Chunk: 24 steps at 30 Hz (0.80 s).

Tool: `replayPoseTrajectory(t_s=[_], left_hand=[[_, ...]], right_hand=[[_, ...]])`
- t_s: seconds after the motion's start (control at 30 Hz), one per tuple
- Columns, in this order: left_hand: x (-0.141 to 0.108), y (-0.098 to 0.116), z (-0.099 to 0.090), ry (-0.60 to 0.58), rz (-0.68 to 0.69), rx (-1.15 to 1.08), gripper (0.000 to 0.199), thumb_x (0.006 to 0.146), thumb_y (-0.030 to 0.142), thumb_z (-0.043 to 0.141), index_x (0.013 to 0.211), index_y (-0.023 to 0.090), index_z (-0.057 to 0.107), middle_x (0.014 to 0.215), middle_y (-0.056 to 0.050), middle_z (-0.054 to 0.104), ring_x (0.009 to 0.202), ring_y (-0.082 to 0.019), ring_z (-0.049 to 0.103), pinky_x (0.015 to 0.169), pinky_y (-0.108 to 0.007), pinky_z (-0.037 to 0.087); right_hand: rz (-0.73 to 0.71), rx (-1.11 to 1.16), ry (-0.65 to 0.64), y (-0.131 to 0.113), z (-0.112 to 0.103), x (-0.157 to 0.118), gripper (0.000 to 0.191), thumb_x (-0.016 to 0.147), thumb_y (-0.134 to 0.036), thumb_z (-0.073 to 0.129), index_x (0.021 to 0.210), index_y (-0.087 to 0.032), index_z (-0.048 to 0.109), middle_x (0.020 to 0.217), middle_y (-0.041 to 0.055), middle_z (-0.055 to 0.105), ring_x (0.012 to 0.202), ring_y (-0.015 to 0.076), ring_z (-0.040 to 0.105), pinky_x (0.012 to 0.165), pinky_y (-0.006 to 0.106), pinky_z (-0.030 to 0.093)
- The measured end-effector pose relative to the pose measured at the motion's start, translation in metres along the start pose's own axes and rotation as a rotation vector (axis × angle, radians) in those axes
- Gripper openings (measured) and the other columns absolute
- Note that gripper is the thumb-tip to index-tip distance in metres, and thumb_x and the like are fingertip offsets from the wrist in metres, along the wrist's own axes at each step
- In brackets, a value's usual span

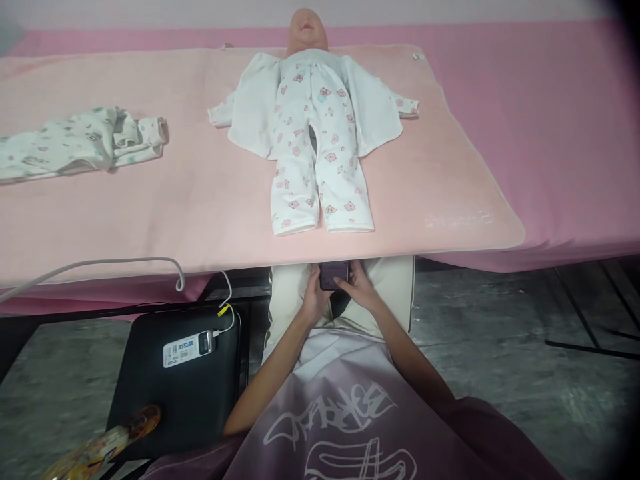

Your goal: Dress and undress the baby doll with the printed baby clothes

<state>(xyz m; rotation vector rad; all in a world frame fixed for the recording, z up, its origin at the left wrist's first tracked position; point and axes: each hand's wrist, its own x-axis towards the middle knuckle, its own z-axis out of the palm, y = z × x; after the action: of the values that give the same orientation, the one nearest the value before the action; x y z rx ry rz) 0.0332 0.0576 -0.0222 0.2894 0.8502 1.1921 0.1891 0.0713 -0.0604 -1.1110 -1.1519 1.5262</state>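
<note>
Over my lap, just below the table's edge, a dark phone (334, 275) is held between both hands. My left hand (315, 295) is wrapped round its left side. At its right side is my right hand (361, 287), with the thumb over the screen. Beyond them on the table lies a doll (306, 32), face up, with white patterned pants (323, 150) and a white top (253, 110) spread out to both sides. A bundled patterned garment (95, 143) lies at the far left.
A pink mat (200, 200) covers part of the table over a pink cloth (525, 120). On a black stool (175, 407) at the left sit a white power bank (187, 348) with a cable and an orange-yellow package (100, 450). Metal legs (575, 345) stand at the right.
</note>
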Motion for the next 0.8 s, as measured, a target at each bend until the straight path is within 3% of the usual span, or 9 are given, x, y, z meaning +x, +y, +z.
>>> replayPoseTrajectory(t_s=[0.43,0.8], left_hand=[[0.007,-0.008,-0.005,0.007,0.05,-0.015,0.06,0.1,0.05,0.085,0.155,0.032,0.07,0.162,-0.007,0.068,0.158,-0.031,0.059,0.127,-0.044,0.054],[0.005,-0.007,-0.008,-0.008,0.042,0.002,0.057,0.103,0.052,0.081,0.155,0.034,0.068,0.16,-0.006,0.07,0.156,-0.031,0.061,0.124,-0.043,0.055]], right_hand=[[-0.023,-0.032,-0.005,0.003,-0.001,-0.002,0.102,0.088,-0.063,0.092,0.172,-0.031,0.043,0.153,0.0129,0.067,0.139,0.0301,0.07,0.122,0.048,0.06],[-0.001,-0.043,-0.083,-0.017,-0.007,-0.006,0.077,0.1,-0.06,0.078,0.168,-0.034,0.052,0.149,0.0078,0.069,0.125,0.0275,0.067,0.12,0.046,0.056]])
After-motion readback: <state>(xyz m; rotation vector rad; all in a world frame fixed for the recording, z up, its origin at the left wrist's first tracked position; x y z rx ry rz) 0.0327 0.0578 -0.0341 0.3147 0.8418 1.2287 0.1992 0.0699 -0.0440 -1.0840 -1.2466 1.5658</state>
